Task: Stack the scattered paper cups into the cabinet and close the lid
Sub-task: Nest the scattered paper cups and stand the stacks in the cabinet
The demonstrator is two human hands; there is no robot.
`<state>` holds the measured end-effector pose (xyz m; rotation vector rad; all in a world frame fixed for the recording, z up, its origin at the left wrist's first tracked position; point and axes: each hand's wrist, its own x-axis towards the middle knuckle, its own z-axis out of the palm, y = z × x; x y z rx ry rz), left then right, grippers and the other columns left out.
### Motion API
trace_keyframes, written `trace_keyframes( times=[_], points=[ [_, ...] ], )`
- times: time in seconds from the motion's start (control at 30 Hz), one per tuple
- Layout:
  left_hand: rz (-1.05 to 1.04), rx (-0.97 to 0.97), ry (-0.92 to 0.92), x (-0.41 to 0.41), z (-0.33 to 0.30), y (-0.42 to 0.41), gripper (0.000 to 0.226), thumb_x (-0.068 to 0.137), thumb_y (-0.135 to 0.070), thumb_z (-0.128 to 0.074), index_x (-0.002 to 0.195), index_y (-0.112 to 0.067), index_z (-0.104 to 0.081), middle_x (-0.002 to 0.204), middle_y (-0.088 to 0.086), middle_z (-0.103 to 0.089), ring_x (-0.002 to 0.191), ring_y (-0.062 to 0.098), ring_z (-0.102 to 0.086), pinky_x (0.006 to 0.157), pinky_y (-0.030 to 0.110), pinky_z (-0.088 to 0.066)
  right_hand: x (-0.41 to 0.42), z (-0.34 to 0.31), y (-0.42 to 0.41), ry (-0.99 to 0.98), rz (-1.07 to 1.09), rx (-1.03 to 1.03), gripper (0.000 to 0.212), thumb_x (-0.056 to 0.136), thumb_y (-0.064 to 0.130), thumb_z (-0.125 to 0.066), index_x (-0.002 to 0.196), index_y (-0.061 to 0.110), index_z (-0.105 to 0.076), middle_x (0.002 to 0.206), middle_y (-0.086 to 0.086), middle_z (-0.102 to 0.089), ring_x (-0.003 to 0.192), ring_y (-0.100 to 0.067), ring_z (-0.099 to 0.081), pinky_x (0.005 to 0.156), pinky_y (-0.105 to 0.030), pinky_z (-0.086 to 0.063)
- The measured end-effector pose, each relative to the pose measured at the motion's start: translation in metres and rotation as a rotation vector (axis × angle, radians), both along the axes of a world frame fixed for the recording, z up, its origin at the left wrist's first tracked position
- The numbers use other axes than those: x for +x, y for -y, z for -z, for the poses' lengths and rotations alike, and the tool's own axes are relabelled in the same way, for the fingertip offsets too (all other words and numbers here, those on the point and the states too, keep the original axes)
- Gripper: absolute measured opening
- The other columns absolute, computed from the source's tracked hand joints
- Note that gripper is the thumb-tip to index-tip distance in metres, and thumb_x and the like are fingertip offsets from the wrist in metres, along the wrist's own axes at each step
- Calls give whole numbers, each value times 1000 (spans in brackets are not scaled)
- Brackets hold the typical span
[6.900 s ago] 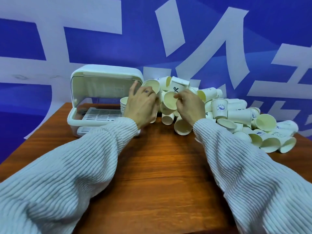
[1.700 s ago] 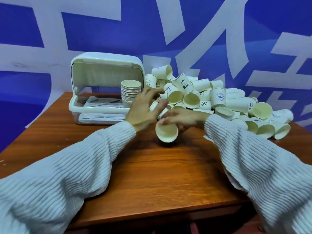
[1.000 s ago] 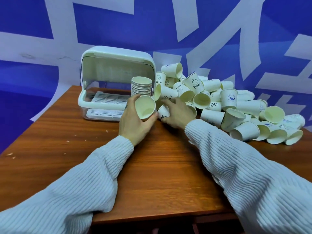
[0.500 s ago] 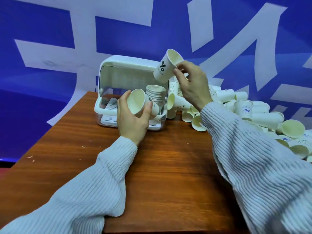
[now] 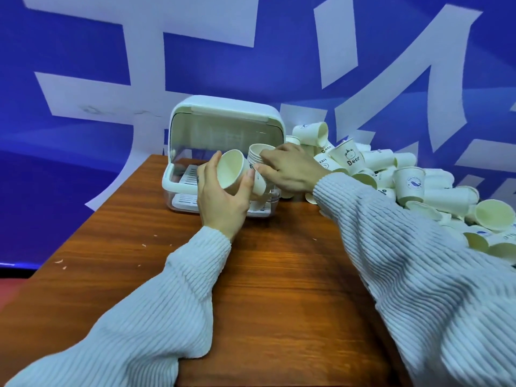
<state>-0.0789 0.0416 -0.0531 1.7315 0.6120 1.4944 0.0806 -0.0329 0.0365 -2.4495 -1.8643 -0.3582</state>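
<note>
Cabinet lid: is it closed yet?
No, the lid stands raised, with the stack in the open cabinet.

place: staged demo/booth area | cues: printed blue-white backdrop, bare wooden table

"Bear" printed under a small cartoon face on an upright paper cup; "Bear" partly visible on the neighbouring cup; other cup prints too blurred to read.
</note>
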Motion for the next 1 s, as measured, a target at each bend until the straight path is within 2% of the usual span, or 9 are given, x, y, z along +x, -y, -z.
trace_keyframes(
  times=[0.07,0.13,0.2,0.3,0.43,0.57,0.67,0.83,1.0],
  points=[
    [12,5,23,0,-6,-2,76,84,-63,-66,144,-19,-50,127,-12,-49,111,-8,-47,91,-4,-29,-2,-3,-2,-63,-36,39,52,103,55,-29,133,22,-56,125,-7,-67,130,-33,-50,110,-44,-29],
    [22,-1,64,0,-18,-6,72,85,-63,-67,143,-23,-49,128,-15,-50,113,-11,-47,93,-1,-32,-2,-6,4,-186,-52,235,56,106,48,-35,155,22,-43,139,-8,-63,135,-30,-50,111,-43,-32],
    [0,18,75,4,-37,-13,69,86,-63,-66,142,-26,-50,130,-15,-50,115,-8,-46,93,0,-32,1,-5,14,-320,-20,445,55,106,47,-38,157,25,-40,140,-6,-63,132,-26,-50,109,-44,-37],
    [-10,133,31,17,-70,-23,57,93,-53,-64,140,-22,-55,138,-1,-50,121,2,-48,95,-2,-28,5,-2,29,-369,41,527,52,106,49,-41,154,28,-44,134,-1,-66,127,-23,-51,106,-43,-41],
    [20,330,-180,39,-92,-33,43,102,-42,-57,141,-25,-58,149,6,-44,133,14,-46,106,23,-36,7,2,48,-350,52,562,46,107,49,-44,147,28,-51,127,2,-69,124,-20,-54,103,-42,-44],
    [-1,553,-578,52,-82,-42,42,103,-44,-52,142,-30,-57,147,9,-48,123,33,-56,106,49,-45,11,11,64,-341,71,588,44,106,48,-46,143,27,-54,123,5,-68,122,-16,-54,100,-38,-44],
    [-40,633,-814,56,-59,-44,54,99,-63,-42,145,-36,-53,149,5,-52,131,32,-52,111,51,-37,21,22,75,-324,98,582,44,106,49,-46,143,28,-54,124,5,-67,120,-14,-54,97,-37,-44],
    [16,624,-973,64,-55,-50,84,87,-83,-39,155,-34,-37,162,4,-38,143,30,-44,119,59,-29,37,42,84,-282,200,503,46,101,50,-49,141,28,-57,131,3,-67,125,-20,-54,103,-42,-45],
    [61,536,-799,55,-50,-36,82,88,-68,-45,160,-33,-26,168,8,-22,155,29,-20,124,56,-16,46,58,84,-120,54,-34,77,82,46,-53,157,37,-37,166,2,-34,155,-24,-21,126,-49,-14]
  ],
)
